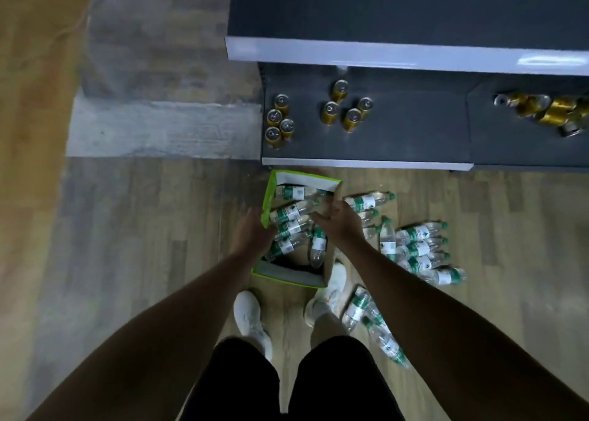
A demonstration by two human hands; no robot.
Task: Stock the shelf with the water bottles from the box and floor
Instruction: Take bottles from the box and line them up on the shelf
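A cardboard box [288,275] with bright green edges stands open on the wooden floor in front of me. Several clear water bottles with green labels [288,226] lie inside it. My left hand [253,231] reaches down at the box's left wall, its fingers hidden behind the hand. Over the right side of the box hovers my right hand [339,221], its fingers loosely spread just above the bottles. More bottles [414,248] lie scattered on the floor to the right. The dark low shelf [366,163] lies just beyond the box.
Gold cans [345,110] stand in small groups on the low shelf, and more lie tipped at its right end [548,111]. An upper shelf edge [382,55] overhangs it. Two bottles [366,314] lie by my right shoe [328,294]; my left shoe [248,315] stands behind the box.
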